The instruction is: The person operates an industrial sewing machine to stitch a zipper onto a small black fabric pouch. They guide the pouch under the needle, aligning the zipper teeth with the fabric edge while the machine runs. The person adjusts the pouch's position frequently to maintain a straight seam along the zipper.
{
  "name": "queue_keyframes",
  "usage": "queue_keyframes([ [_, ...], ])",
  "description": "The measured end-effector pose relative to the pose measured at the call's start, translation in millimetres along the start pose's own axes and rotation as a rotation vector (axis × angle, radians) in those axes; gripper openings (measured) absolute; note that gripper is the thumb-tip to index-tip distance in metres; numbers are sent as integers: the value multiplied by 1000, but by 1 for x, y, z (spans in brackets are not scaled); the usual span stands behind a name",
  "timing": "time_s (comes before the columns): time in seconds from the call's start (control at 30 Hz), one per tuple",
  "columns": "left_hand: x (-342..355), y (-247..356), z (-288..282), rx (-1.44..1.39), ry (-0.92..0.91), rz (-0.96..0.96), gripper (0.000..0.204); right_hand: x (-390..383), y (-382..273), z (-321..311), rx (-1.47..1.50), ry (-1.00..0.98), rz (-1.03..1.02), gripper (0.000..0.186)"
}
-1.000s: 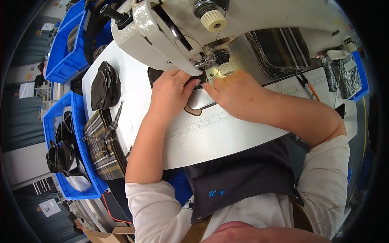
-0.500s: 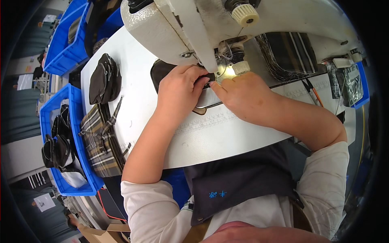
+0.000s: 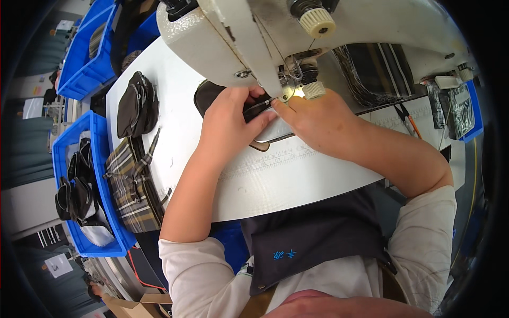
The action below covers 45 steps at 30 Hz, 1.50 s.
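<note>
My left hand (image 3: 228, 119) has its fingers closed on a dark brown fabric piece (image 3: 209, 96), its thumb lying below a narrow dark edge with a small light detail. My right hand (image 3: 321, 124) is curled, index finger and thumb at that same edge just right of it; its fingertips are partly hidden. Both work just in front of the needle area of a white industrial sewing machine (image 3: 228, 45), where a small lamp lights the metal plate. A tan-edged shape (image 3: 260, 146) shows below the plate.
A dark pouch stack (image 3: 135, 106) and plaid fabric (image 3: 130, 185) lie left, beside blue bins (image 3: 123, 238). Right are layered striped fabric (image 3: 374, 74), an orange-handled tool (image 3: 413, 127) and wrapped packets (image 3: 458, 111). Someone's hand (image 3: 96, 289) shows at far lower left.
My left hand has shifted slightly left and its thumb has dropped, exposing more of the dark edge. My right fingertips moved slightly up. The machine sits differently in view than one second ago.
</note>
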<state>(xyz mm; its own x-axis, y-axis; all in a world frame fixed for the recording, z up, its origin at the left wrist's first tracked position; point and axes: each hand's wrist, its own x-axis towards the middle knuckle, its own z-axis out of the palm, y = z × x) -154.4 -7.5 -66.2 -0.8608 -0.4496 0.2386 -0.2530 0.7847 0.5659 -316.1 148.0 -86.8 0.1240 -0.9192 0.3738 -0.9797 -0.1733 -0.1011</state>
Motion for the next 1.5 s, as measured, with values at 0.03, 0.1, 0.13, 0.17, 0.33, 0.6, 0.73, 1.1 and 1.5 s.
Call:
queue_keyframes([
  [0.03, -3, 4, 0, 49, 23, 37, 24, 0, 0, 0, 0, -1, 0, 32],
  [0.1, -4, 3, 2, 127, 48, 82, 23, 1, -1, 1, -2, -4, 1, 31],
  [0.13, -4, -1, 4, 157, 53, 89, 21, 1, -1, 0, -1, -5, 0, 31],
  [0.17, -4, -3, 5, 186, 57, 96, 19, 2, -1, 0, -1, -6, 0, 30],
  [0.33, -4, -3, 8, 229, 28, 150, 20, 2, -1, -2, -30, -49, 1, 32],
  [0.6, -3, -7, 5, 245, 96, 254, 24, 0, 0, 0, -62, -85, -21, 47],
  [0.73, -3, -6, 1, 247, 63, 266, 28, 2, -1, -1, -41, -24, -21, 23],
  [1.1, -4, -11, 1, 157, -3, 278, 29, 1, -3, -1, -4, -51, 3, 21],
  [1.5, -7, -1, -8, 258, -31, 271, 29, 1, -5, 0, 1, -72, 24, 17],
])
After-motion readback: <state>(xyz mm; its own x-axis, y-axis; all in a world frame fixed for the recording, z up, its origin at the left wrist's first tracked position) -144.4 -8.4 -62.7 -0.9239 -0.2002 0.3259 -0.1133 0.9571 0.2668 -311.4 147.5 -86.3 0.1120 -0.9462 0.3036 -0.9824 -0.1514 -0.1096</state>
